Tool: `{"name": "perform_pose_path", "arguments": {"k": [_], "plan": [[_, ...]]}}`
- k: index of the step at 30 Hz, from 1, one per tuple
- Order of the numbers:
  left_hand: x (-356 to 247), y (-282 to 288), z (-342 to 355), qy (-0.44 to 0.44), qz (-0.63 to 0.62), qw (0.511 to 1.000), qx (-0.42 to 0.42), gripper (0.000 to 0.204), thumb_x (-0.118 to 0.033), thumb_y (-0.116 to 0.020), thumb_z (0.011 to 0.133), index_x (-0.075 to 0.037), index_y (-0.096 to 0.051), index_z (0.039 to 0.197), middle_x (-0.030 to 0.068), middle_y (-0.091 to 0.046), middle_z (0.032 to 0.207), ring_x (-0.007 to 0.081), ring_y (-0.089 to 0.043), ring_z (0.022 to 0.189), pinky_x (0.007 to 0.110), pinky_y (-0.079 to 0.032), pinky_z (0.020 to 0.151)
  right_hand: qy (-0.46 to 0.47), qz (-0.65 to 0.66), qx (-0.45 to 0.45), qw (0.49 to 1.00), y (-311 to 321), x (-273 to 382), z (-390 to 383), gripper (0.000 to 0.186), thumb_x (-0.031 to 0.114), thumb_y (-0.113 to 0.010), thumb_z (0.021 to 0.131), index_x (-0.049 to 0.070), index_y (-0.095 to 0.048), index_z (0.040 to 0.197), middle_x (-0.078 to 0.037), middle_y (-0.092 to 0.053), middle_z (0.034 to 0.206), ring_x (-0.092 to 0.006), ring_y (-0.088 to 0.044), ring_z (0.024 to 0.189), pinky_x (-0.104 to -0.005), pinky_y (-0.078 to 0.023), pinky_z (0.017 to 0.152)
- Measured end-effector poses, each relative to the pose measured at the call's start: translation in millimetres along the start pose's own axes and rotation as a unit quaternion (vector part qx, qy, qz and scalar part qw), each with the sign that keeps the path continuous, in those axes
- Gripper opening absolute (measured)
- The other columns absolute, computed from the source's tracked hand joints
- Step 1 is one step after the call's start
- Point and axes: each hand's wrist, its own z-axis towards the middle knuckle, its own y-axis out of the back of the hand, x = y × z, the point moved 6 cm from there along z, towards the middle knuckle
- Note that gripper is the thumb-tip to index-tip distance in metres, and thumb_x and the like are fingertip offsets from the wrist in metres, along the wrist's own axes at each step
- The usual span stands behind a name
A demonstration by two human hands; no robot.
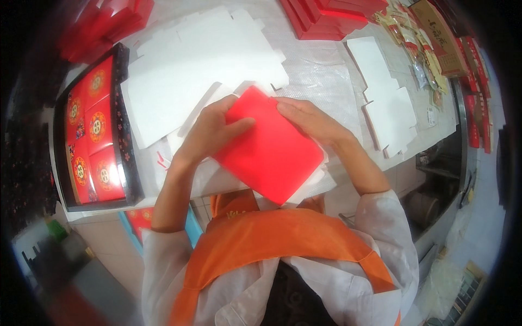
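Observation:
A plain red cardboard box (pixel 272 146), or a folded card panel of one, is held tilted in front of my apron at the near edge of the table. My left hand (pixel 212 133) grips its left side, thumb lying on the red face and fingers hidden behind. At the far right edge my right hand (pixel 310 119) is closed, thumb along the edge and fingers out of sight beneath. White flaps show under the card. Just beyond it lies a stack of flat white die-cut card blanks (pixel 201 65).
More white blanks (pixel 383 95) lie at the right. Red boxes (pixel 326 19) are stacked at the back. A dark-rimmed tray (pixel 124 163) of printed red boxes stands at the left. Food packets (pixel 416 46) and a brown carton (pixel 439 38) sit at the far right.

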Motion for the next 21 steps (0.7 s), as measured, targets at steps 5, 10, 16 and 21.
{"name": "perform_pose_path", "arguments": {"k": [5, 10, 16, 21], "plan": [[-7.1, 0.5, -3.3, 0.008, -0.016, 1.0, 0.014, 0.026, -0.021, -0.064, 0.081, 0.0, -0.058, 0.094, 0.0069, -0.062, 0.079, 0.0117, -0.06, 0.071, 0.022, -0.047, 0.065, 0.055, -0.054, -0.02, 0.997, 4.7, -2.6, 0.9, 0.037, 0.024, -0.041, 0.093, 0.001, -0.049, 0.12, -0.009, -0.056, 0.108, -0.0142, -0.052, 0.098, -0.0266, -0.042, 0.086], [-7.2, -1.4, -5.2, 0.026, -0.051, 0.998, 0.028, 0.028, -0.022, -0.061, 0.078, 0.002, -0.059, 0.093, 0.0131, -0.062, 0.081, 0.0199, -0.06, 0.074, 0.029, -0.047, 0.07, 0.034, -0.069, -0.015, 0.997, 1.3, 3.1, -0.2, 0.037, 0.022, -0.043, 0.093, 0.0, -0.048, 0.122, -0.009, -0.057, 0.11, -0.0133, -0.051, 0.101, -0.0258, -0.041, 0.087], [-4.6, -5.4, -3.4, 0.021, -0.047, 0.998, 0.019, 0.027, -0.022, -0.06, 0.079, 0.003, -0.059, 0.091, 0.0137, -0.062, 0.079, 0.0209, -0.061, 0.07, 0.028, -0.048, 0.067, 0.082, -0.122, -0.054, 0.988, -1.0, 8.1, -7.4, 0.039, 0.025, -0.04, 0.093, 0.004, -0.046, 0.125, -0.013, -0.058, 0.11, -0.022, -0.055, 0.1, -0.0301, -0.042, 0.087], [-8.3, -5.2, -6.0, 0.027, -0.052, 0.998, 0.02, 0.029, -0.022, -0.059, 0.08, 0.004, -0.059, 0.093, 0.0124, -0.063, 0.078, 0.018, -0.061, 0.068, 0.027, -0.048, 0.064, 0.128, -0.156, -0.081, 0.976, -9.2, 11.3, -23.0, 0.039, 0.022, -0.04, 0.093, 0.006, -0.042, 0.128, -0.019, -0.056, 0.112, -0.0313, -0.056, 0.102, -0.0328, -0.043, 0.087]]}}
